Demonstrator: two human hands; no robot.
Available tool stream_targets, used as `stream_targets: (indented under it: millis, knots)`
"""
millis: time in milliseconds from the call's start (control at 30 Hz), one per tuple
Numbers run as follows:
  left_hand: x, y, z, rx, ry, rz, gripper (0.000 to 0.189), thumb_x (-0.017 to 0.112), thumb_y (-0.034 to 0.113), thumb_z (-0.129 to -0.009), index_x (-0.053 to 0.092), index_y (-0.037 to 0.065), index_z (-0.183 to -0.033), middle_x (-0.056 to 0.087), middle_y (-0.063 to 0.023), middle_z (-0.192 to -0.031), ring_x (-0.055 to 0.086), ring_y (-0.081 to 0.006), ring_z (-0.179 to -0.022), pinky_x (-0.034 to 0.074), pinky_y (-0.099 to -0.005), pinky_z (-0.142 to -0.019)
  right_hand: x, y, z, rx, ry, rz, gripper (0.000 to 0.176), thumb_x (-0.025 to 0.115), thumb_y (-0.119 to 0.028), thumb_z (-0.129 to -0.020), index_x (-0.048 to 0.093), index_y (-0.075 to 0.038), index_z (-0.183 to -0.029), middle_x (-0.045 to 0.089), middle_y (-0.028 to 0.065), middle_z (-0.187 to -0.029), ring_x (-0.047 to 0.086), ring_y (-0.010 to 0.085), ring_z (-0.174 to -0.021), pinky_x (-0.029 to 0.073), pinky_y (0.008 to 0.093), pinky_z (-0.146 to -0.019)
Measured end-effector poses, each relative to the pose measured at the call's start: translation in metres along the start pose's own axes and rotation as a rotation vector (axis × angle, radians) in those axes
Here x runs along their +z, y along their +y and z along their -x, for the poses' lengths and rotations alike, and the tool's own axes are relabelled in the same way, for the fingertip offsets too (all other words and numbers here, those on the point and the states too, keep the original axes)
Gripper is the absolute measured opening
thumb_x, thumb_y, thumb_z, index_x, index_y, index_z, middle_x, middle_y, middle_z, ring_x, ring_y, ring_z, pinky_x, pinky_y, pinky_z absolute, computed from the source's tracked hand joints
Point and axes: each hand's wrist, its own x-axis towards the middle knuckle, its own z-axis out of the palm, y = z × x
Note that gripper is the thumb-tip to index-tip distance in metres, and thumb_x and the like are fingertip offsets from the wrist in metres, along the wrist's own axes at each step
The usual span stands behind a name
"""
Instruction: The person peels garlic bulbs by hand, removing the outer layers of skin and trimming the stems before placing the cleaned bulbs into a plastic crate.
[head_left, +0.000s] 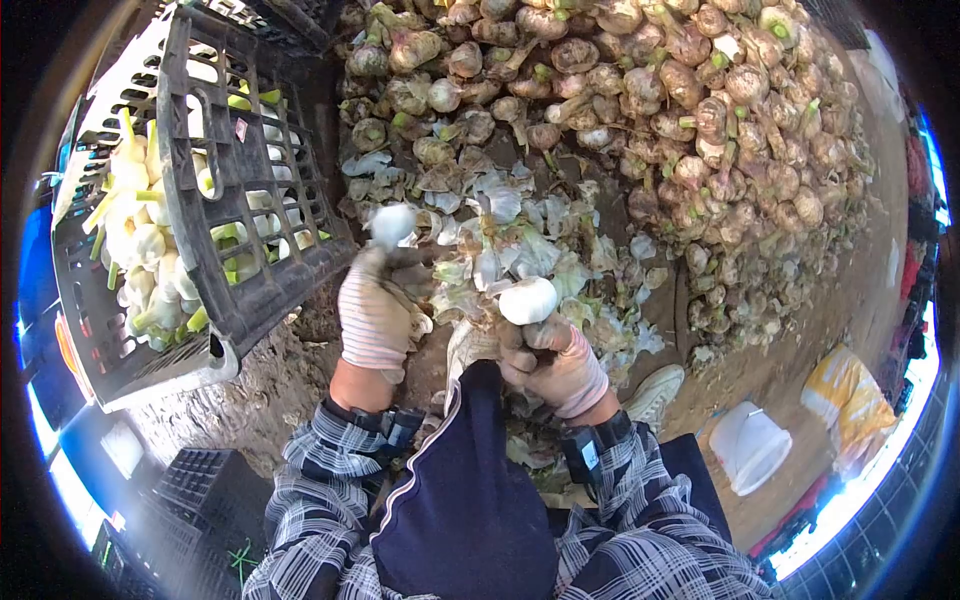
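Observation:
My left hand (pixel 380 305), in a striped glove with dark fingertips, is closed near the crate. A blurred white bulb (pixel 392 225) shows at its fingertips. My right hand (pixel 550 362), gloved the same way, pinches a clean white garlic bulb (pixel 528 301) at its top. Loose garlic skins (pixel 510 215) cover the ground beneath and beyond both hands. To the left, a black plastic crate (pixel 222 170) holds peeled white garlic bulbs (pixel 148 243) with green stems.
A large heap of unpeeled garlic (pixel 690 110) fills the back and right. At lower right are a white bucket (pixel 750 447) and a yellow-and-white sack (pixel 848 398). Dark crates (pixel 205 490) stand at lower left. A shoe (pixel 655 395) shows beside my right hand.

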Motion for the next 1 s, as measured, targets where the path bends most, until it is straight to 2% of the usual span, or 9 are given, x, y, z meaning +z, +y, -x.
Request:
stream_targets:
  millis: [200, 367, 467, 567, 600, 667, 733, 800, 1000]
  knots:
    - [0.028, -0.004, 0.027, 0.094, -0.65, -0.755, 0.04, 0.071, 0.014, -0.086, 0.063, 0.0, -0.124, 0.064, -0.0113, -0.122, 0.059, -0.0199, -0.115, 0.045, -0.0332, -0.101, 0.014, -0.016, 0.002, 0.03, -0.092, 0.423, 0.037, 0.072, -0.019, -0.08, 0.059, -0.003, -0.111, 0.06, 0.0049, -0.083, 0.054, 0.0122, -0.065, 0.042, 0.0279, -0.055]
    - [0.018, -0.017, 0.018, 0.068, -0.333, -0.784, 0.027, 0.062, 0.024, -0.095, 0.065, -0.001, -0.106, 0.069, -0.0087, -0.098, 0.064, -0.0154, -0.09, 0.053, -0.0314, -0.081, 0.019, -0.015, 0.001, 0.09, -0.186, 0.621, 0.052, 0.072, -0.015, -0.079, 0.055, -0.002, -0.126, 0.067, 0.0089, -0.094, 0.064, 0.0159, -0.071, 0.054, 0.0283, -0.061]
    - [-0.023, -0.039, -0.007, 0.588, -0.507, -1.344, 0.034, 0.062, 0.029, -0.096, 0.062, 0.003, -0.118, 0.068, -0.0096, -0.108, 0.065, -0.0221, -0.097, 0.054, -0.0367, -0.084, 0.095, -0.011, -0.006, -0.256, -0.148, 0.703, 0.057, 0.07, -0.003, -0.083, 0.049, -0.002, -0.136, 0.066, 0.0101, -0.113, 0.065, 0.0183, -0.096, 0.054, 0.0332, -0.084]
    - [-0.038, -0.042, -0.017, 0.938, -0.439, -1.51, 0.04, 0.066, 0.026, -0.094, 0.058, 0.005, -0.126, 0.068, -0.007, -0.109, 0.065, -0.0196, -0.093, 0.055, -0.0359, -0.078, 0.163, -0.027, -0.012, -0.229, -0.795, 0.798, 0.115, 0.076, -0.003, -0.081, -0.01, -0.011, -0.158, 0.045, 0.0142, -0.145, 0.06, 0.0242, -0.109, 0.053, 0.036, -0.086]
    - [-0.042, -0.042, -0.017, 1.026, -0.392, -1.522, 0.042, 0.067, 0.025, -0.093, 0.057, 0.006, -0.129, 0.068, -0.0058, -0.108, 0.066, -0.0181, -0.09, 0.056, -0.0353, -0.075, 0.168, -0.034, -0.028, -0.282, -0.592, 0.933, 0.103, 0.076, -0.006, -0.081, 0.006, -0.013, -0.156, 0.052, 0.0143, -0.135, 0.062, 0.0243, -0.104, 0.054, 0.0358, -0.083]
    - [-0.052, -0.057, -0.02, 0.014, -0.219, -0.738, 0.037, 0.061, 0.025, -0.094, 0.061, 0.001, -0.121, 0.069, -0.0134, -0.104, 0.06, -0.0227, -0.083, 0.051, -0.0375, -0.076, 0.161, -0.04, -0.082, -0.598, -0.206, 1.304, 0.075, 0.075, -0.012, -0.084, 0.039, -0.015, -0.15, 0.062, 0.015, -0.118, 0.067, 0.0263, -0.096, 0.055, 0.0372, -0.078]
    - [-0.027, -0.031, -0.005, -0.02, -0.268, -0.839, 0.033, 0.061, 0.025, -0.091, 0.065, -0.001, -0.111, 0.07, -0.0131, -0.087, 0.063, -0.0261, -0.076, 0.051, -0.0382, -0.074, 0.148, -0.075, -0.137, -0.665, 0.238, 2.334, 0.056, 0.07, -0.023, -0.084, 0.054, -0.013, -0.137, 0.064, 0.0157, -0.111, 0.065, 0.0326, -0.101, 0.052, 0.0441, -0.087]
    - [-0.019, -0.024, -0.006, 0.044, -0.32, -0.972, 0.047, 0.061, 0.017, -0.09, 0.05, -0.002, -0.131, 0.066, -0.0109, -0.108, 0.064, -0.0207, -0.089, 0.053, -0.0352, -0.083, 0.114, -0.092, -0.182, -0.618, 0.21, 2.459, 0.042, 0.062, -0.014, -0.086, 0.058, -0.011, -0.129, 0.062, 0.0202, -0.113, 0.062, 0.0394, -0.106, 0.052, 0.0472, -0.089]
    - [0.001, -0.031, -0.012, 0.322, -0.21, -0.903, 0.074, 0.074, 0.012, -0.079, 0.041, -0.004, -0.142, 0.05, -0.0227, -0.139, 0.056, -0.0307, -0.122, 0.043, -0.037, -0.106, 0.064, -0.097, -0.175, -0.703, 0.175, 1.849, 0.03, 0.062, -0.019, -0.09, 0.067, -0.008, -0.117, 0.066, 0.0163, -0.113, 0.065, 0.0304, -0.102, 0.051, 0.0379, -0.087]
